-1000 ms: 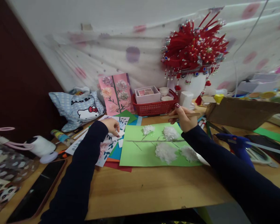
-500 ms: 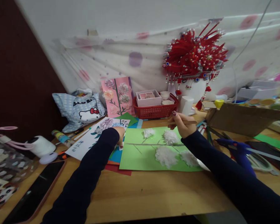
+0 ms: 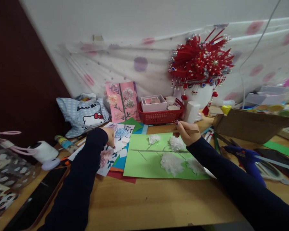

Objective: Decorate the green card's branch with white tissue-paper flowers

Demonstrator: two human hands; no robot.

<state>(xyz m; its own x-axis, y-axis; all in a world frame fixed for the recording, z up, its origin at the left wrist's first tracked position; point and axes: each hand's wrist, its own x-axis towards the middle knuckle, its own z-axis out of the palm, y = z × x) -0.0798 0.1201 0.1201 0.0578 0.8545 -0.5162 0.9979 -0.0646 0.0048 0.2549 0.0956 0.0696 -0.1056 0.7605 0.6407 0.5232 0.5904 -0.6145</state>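
On the table lies a light green sheet (image 3: 142, 165) with grey drawn branches and several white ruffled paper flowers (image 3: 172, 164). Above its upper right part, my right hand (image 3: 188, 132) is closed round a thin wooden stick (image 3: 193, 131). My left hand (image 3: 110, 138) is over a white sheet with flower pictures (image 3: 103, 170), left of the green sheet. Its fingers point down beside small white paper pieces (image 3: 120, 146); whether they grip one is hard to make out. Blue, orange and red sheets (image 3: 128, 177) stick out beneath.
Behind stand a pink flower card (image 3: 121, 109), a red basket (image 3: 159, 118) and a red beaded headdress (image 3: 202, 61). A blue glue gun (image 3: 247, 158) and a cardboard box (image 3: 250, 126) are at right, a phone (image 3: 38, 195) at left.
My left hand has moved left and slightly up from the green sheet's edge, uncovering white paper pieces. The flower-picture sheet shows more of its lower right part. My right hand has shifted slightly left and down.
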